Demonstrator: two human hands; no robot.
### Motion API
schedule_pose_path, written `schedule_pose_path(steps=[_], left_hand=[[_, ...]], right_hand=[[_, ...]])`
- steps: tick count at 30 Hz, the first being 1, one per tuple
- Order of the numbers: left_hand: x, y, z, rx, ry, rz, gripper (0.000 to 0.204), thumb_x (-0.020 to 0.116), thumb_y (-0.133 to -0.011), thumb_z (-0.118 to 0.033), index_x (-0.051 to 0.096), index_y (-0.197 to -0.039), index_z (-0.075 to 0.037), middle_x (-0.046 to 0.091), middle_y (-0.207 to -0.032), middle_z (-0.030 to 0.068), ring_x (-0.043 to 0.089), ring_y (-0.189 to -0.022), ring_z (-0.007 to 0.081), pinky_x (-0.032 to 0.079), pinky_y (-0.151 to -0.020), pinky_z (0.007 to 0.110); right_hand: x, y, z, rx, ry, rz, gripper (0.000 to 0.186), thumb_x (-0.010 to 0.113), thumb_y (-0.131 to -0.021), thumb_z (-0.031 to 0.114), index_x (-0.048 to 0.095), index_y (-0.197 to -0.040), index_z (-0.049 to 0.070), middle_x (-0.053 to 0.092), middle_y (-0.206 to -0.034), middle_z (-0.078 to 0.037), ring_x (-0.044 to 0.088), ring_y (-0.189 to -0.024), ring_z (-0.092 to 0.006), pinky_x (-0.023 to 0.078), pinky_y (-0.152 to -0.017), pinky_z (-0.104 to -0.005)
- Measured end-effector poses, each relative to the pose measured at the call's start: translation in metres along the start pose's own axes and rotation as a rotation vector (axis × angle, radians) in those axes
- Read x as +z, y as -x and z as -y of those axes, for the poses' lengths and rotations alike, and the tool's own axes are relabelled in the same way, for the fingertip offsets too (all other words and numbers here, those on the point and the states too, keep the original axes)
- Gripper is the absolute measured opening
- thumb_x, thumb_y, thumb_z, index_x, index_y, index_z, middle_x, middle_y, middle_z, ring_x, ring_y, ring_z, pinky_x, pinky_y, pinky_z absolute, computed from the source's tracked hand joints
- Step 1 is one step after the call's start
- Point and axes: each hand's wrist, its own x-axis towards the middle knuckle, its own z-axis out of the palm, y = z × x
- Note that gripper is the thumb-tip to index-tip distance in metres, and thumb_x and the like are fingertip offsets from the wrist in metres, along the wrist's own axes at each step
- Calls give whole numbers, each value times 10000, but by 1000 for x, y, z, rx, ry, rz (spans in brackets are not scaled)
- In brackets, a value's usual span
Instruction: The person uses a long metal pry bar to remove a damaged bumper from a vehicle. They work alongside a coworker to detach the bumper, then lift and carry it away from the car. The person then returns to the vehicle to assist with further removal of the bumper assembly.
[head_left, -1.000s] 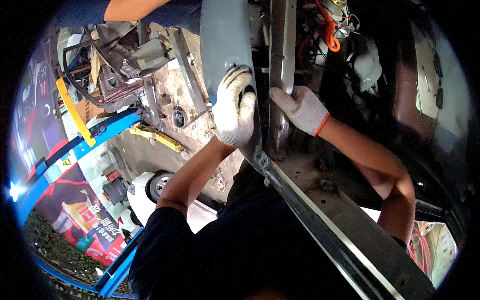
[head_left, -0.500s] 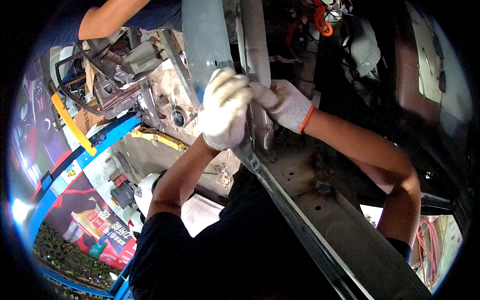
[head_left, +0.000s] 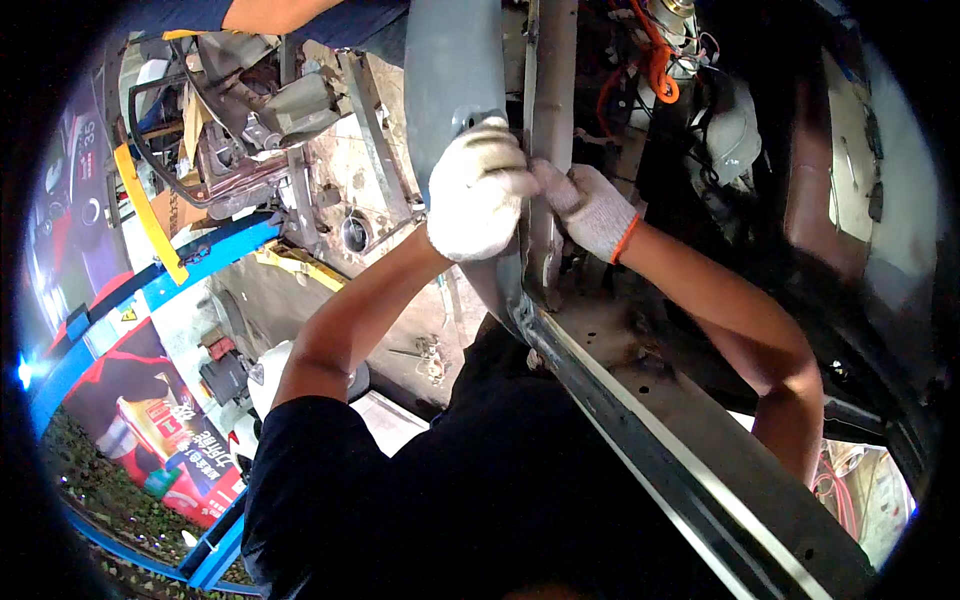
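Both my hands wear white knit gloves. My left hand (head_left: 478, 190) wraps around the edge of a grey upright metal pillar (head_left: 445, 70) of a stripped car body. My right hand (head_left: 588, 208), its glove cuffed in orange, grips the narrow metal strip (head_left: 553, 90) right beside it, fingers curled on the strip's edge. The two hands touch each other at the seam. Below them a long dark sill rail (head_left: 690, 450) runs down to the lower right. What lies under the fingers is hidden.
Another person's arm (head_left: 290, 12) reaches in at the top. Orange cables (head_left: 655, 60) and wiring hang at the upper right. Scrap metal parts (head_left: 260, 120), a yellow bar (head_left: 145, 215) and a blue frame (head_left: 150, 290) lie to the left. A red printed banner (head_left: 150, 420) sits at lower left.
Both hands have stayed together on the pillar seam; my right hand has shifted closer against the left, and the view has swung slightly.
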Motion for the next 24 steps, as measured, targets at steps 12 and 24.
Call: schedule_pose_path(steps=[12, 24], left_hand=[[20, -4, 5, -445, -177, -244, 424, 664, -753, -104, 531, -1140, 10, 550, -1132, 202, 552, -1028, 340, 446, -905, 384], [21, -3, 8, -443, -191, -232, 430, 710, -718, -145, 567, -1104, -20, 566, -1121, 179, 535, -1040, 355, 441, -909, 407]], right_hand=[[15, -18, -20, 35, -74, -66, 687, 344, -946, 564, 591, -868, -73, 587, -706, -176, 544, -697, -254, 442, -721, -377], [17, -20, -18, 73, -60, -92, 619, 391, -964, 495, 591, -831, -76, 578, -669, -155, 559, -660, -206, 455, -634, -355]])
